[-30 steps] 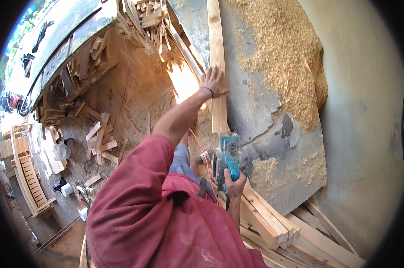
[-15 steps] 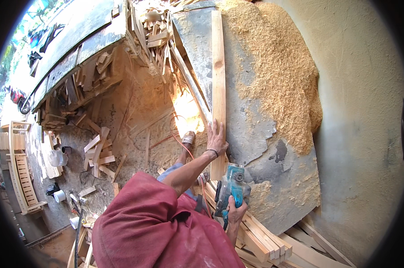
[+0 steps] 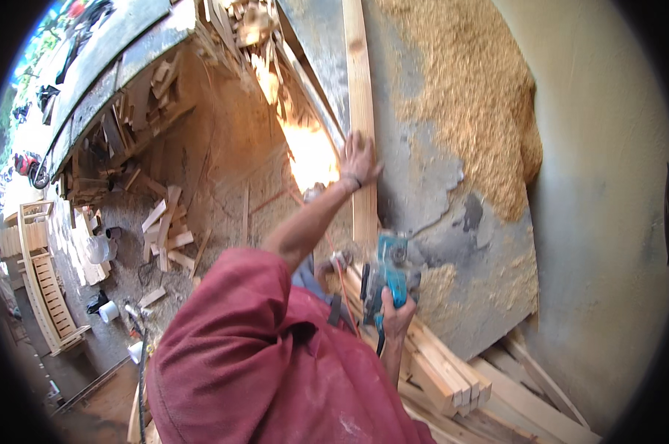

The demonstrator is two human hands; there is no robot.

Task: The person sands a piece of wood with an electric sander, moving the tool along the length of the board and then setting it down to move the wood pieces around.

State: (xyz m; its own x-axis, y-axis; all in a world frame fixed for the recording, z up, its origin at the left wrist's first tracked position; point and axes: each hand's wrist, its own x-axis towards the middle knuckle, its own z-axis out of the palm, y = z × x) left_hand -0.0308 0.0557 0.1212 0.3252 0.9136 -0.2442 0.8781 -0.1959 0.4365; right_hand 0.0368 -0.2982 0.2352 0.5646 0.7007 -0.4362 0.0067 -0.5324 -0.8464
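Note:
My left hand lies flat on a long pale wooden plank that runs along a grey workbench. My left arm reaches out to it from a red sleeve. My right hand grips the handle of a blue electric planer, which sits at the near end of the plank, close to my body. A thin orange cord runs near the planer.
A big heap of sawdust covers the bench's right side beside a pale wall. Stacked planks lie below the bench. Wood offcuts litter the dirt floor at left, with a slatted wooden frame further left.
The view has swung about. My left hand stays on the plank but sits at a different spot along it. My right hand keeps hold of the planer near the plank's near end.

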